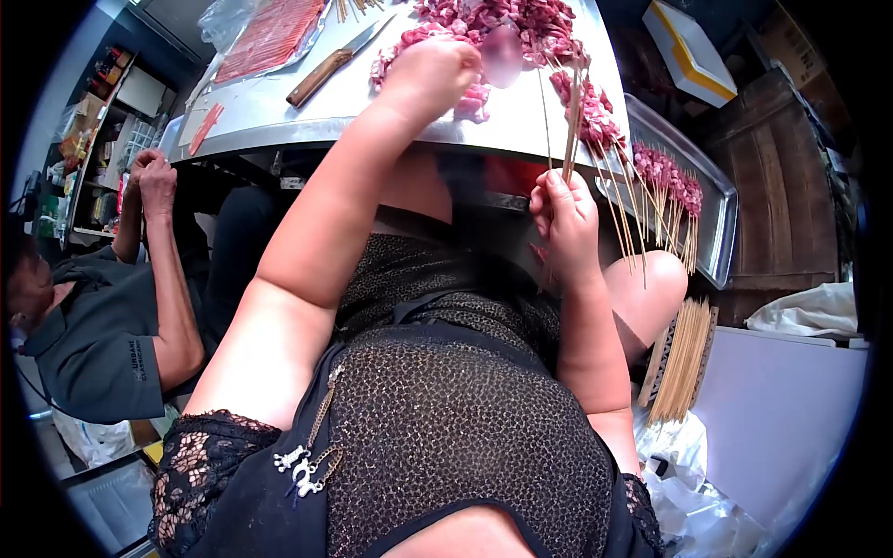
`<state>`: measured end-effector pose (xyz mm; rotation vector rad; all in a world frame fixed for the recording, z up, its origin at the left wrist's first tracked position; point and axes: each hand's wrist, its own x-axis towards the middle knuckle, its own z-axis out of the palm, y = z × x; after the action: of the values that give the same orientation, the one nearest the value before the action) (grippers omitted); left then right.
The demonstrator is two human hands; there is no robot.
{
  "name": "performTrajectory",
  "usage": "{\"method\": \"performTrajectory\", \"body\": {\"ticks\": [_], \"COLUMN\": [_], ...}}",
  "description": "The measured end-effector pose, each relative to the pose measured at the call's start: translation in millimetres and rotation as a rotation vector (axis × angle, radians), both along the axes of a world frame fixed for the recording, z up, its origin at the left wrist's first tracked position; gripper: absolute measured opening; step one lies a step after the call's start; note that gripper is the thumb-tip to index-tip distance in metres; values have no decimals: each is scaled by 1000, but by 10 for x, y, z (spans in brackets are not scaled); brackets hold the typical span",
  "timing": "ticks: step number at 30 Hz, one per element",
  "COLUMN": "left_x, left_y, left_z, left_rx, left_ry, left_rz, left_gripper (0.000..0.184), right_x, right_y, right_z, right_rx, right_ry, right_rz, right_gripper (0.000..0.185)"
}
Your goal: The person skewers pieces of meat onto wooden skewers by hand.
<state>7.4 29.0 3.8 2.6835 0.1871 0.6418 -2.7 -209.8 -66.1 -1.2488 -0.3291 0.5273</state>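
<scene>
My left hand (pixel 433 76) is over the near edge of a pile of raw meat pieces (pixel 544 28), fingers curled together; what they pinch, if anything, is hidden. A pale pink meat piece (pixel 473 104) lies just below those fingers. My right hand (pixel 567 219) is closed around several thin bamboo skewers (pixel 574 116), which point up over the table's front edge. One skewer stands apart from the others. Right of that hand, meat-loaded skewers (pixel 595 121) rest on the table corner, their bare sticks jutting over the edge.
A metal tray (pixel 728 209) holds more loaded skewers (pixel 665 177). A wooden-handled knife (pixel 321 76) and meat strips in plastic (pixel 270 37) lie on the white table (pixel 251 130). Bare skewers (pixel 686 358) fill a holder at lower right. Another person (pixel 102 307) sits at left, hands raised.
</scene>
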Motion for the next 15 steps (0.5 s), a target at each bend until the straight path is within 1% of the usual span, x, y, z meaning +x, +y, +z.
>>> {"method": "performTrajectory", "body": {"ticks": [1,2,3,5,6,7,9,10,11,13,14,15], "left_x": [83,182,294,468,456,444,373,321,306,169,84,81], "left_y": [-73,-145,-184,-235,-264,-269,-234,-202,-107,-97,-111,-62], "left_z": [19,52,-45,-66,-18,41,188,226,180,223,248,189], "left_rx": [92,115,250,185,264,273,53,-23,-197,-647,-966,-1202], "left_ry": [-50,135,115,361,302,304,404,380,335,205,201,187], "left_rz": [-79,-61,32,104,78,73,-30,-13,-34,-52,-110,-133], "left_gripper": [18,24,28,29,24,24,27,27,27,25,24,24], "right_x": [-3,-4,2,11,15,15,13,16,10,-12,-14,-19], "right_y": [9,7,-7,-39,-58,-79,-105,-111,-109,-92,-76,-63], "right_z": [-15,-21,-25,-32,-35,-42,-59,-63,-73,-94,-93,-84], "right_rx": [45,89,93,64,70,61,58,53,48,34,13,18], "right_ry": [40,80,80,70,71,84,104,95,88,85,68,69], "right_rz": [-28,-57,-58,-55,-59,-67,-79,-75,-71,-71,-69,-62], "right_gripper": [21,20,20,20,20,20,20,19,19,19,19,19]}}
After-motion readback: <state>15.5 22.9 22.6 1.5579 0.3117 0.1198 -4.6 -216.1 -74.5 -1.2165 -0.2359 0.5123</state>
